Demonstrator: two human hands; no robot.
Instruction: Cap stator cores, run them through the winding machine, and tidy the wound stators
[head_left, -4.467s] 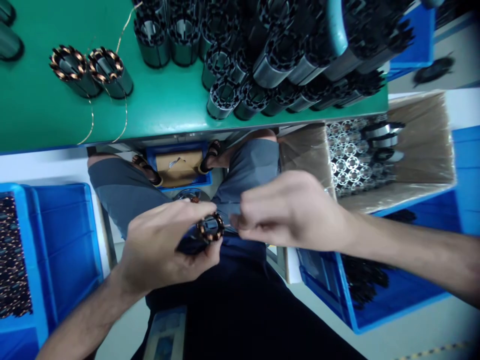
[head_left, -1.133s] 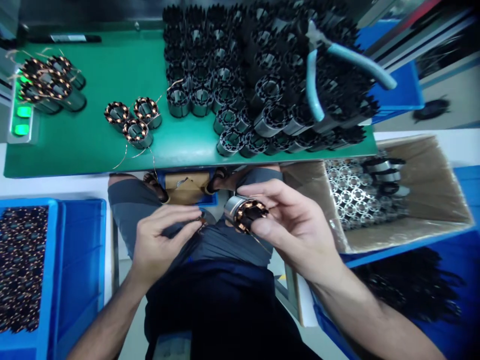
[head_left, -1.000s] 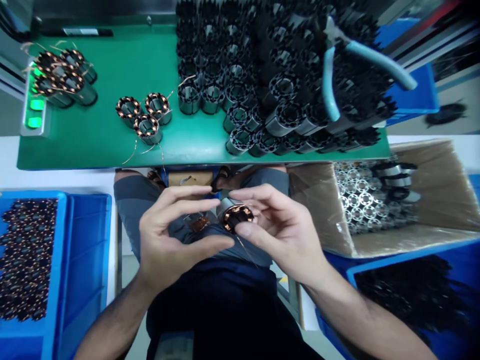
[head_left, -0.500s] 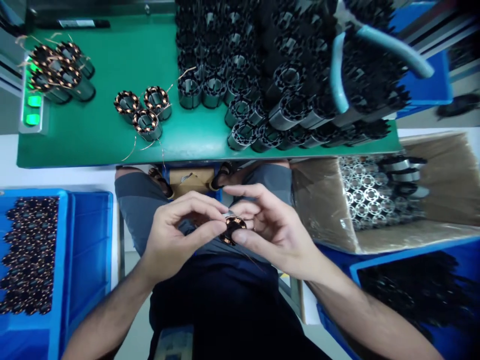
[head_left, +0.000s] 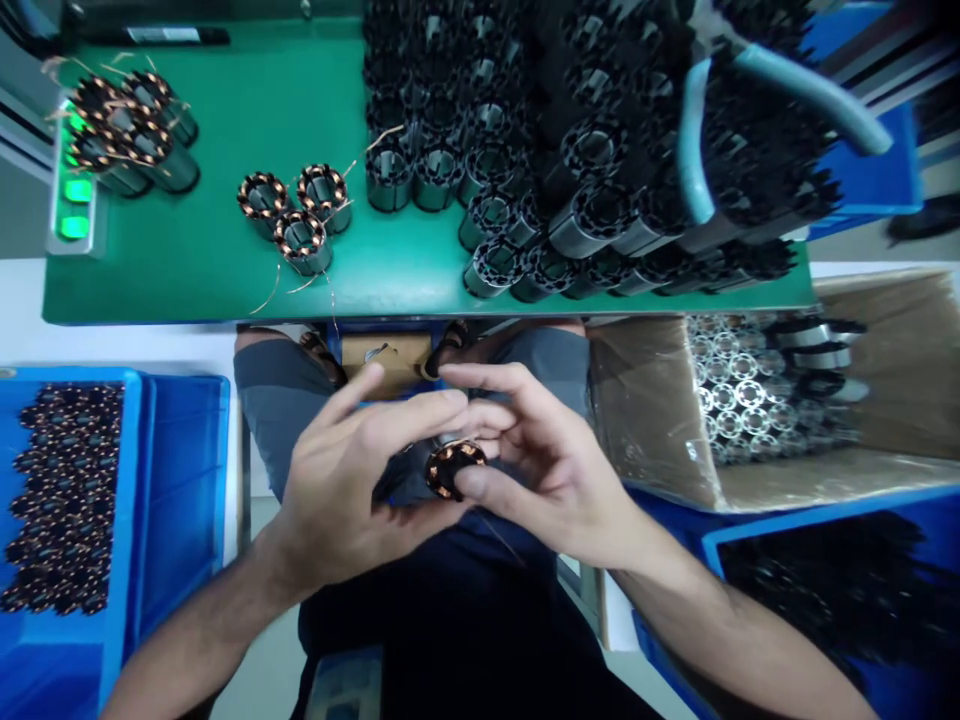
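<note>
Right hand point(head_left: 559, 460): is holding the wound core point(head_left: 435, 465) in a narrow grip, the thumb pressing at its copper-ringed end, the fingers bending behind it.
Left hand point(head_left: 345, 480): is curving half wide around the same core, fingertips above and thumb below, standing apart; whether they are touching it, I cannot tell.
Position of core: it is staying above the lap, between both hands, its copper end facing toward the camera.
Loose wire point(head_left: 501, 538): is hanging thin below the core.
Green table point(head_left: 210, 270): is carrying three wound pieces point(head_left: 301, 238) standing close together, and many dark cores point(head_left: 493, 272) in rows at the right.
Pliers point(head_left: 696, 140): are lying with blue handles spread over the dark cores.
Blue bin point(head_left: 184, 480): is standing at the left, holding more copper-wound pieces.
Carton point(head_left: 645, 400): is standing at the right, containing silvery rings point(head_left: 746, 395).
</note>
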